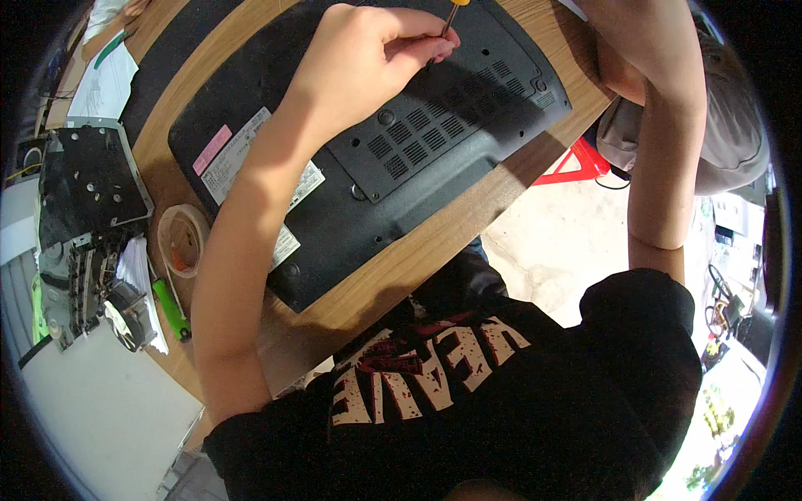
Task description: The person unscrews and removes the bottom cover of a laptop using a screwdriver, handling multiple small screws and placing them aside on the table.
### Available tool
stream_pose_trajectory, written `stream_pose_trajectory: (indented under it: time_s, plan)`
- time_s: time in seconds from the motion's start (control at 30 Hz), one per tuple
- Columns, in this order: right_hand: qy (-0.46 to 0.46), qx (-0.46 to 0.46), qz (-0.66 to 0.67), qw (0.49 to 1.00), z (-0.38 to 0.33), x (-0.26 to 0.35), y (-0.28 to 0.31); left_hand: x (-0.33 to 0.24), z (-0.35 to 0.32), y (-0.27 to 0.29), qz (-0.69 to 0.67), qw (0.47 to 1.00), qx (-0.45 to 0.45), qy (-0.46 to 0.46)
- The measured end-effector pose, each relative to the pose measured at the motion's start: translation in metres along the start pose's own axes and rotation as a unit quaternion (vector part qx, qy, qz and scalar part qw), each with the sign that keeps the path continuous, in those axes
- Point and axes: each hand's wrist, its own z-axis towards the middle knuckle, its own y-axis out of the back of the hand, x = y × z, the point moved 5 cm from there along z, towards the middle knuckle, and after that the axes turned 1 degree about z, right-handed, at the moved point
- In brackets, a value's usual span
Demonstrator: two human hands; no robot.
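Note:
A black laptop (pixel 351 225) lies bottom side up on a wooden table, its vented cover panel and labels showing. Over that panel, my left hand (pixel 359 67) is closed in a pinch around the thin metal shaft of a screwdriver (pixel 455 10). Its yellow handle is cut off by the top edge. The tip is near the laptop's bottom, but whether it sits in a screw is hidden by my fingers. My right forearm (pixel 668 167) rises along the right side, and the hand itself is beyond the top edge.
Left of the laptop are a round ring-shaped container (pixel 182 240) with orange bits, a green-handled tool (pixel 171 309), a small fan (pixel 127 313) and a black metal plate (pixel 96 175). Papers (pixel 104 83) lie farther back. Below the table's right edge is a red stool (pixel 576 163), near a person in grey clothing (pixel 727 125).

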Motion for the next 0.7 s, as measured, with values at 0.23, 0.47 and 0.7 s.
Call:
stream_pose_trajectory:
  time_s: [0.23,0.47,0.7]
  plan:
    - [0.154,-0.049,0.112,0.980,-0.004,-0.022,-0.026,-0.015,0.001,0.007,0.008,0.998,-0.019,0.055]
    - [0.078,-0.064,0.282,0.954,-0.014,-0.033,-0.043,-0.017,-0.003,0.004,-0.019,0.996,-0.080,0.016]
    - [0.128,-0.132,0.349,0.919,-0.018,-0.045,-0.045,-0.032,-0.002,0.008,0.034,0.998,-0.050,0.019]
